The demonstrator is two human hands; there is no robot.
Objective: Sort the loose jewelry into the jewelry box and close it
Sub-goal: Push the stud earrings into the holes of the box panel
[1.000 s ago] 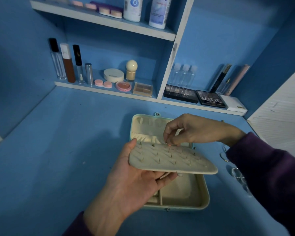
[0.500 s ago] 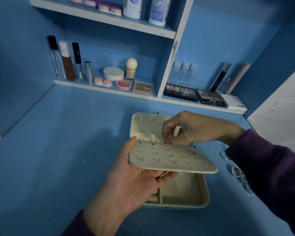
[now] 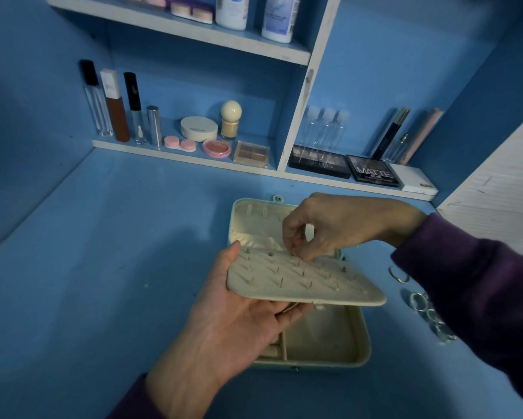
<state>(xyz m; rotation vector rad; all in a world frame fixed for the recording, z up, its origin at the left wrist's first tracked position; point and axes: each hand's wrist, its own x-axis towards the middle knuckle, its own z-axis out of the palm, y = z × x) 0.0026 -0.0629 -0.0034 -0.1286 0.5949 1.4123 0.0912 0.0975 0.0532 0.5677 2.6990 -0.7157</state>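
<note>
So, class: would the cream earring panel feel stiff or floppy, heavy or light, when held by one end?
Probably stiff: the earring panel lies flat though the left hand grips only one end. Likely light: one hand alone carries it above the jewelry box.

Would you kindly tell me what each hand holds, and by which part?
Left hand grips the earring panel by its left end, thumb on top. Right hand pinches a small stud at its far edge.

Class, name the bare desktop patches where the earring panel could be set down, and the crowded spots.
Free: the wide desktop left of the jewelry box, up to the shelf. Crowded: right of the box, where rings lie beside the sleeve.
</note>
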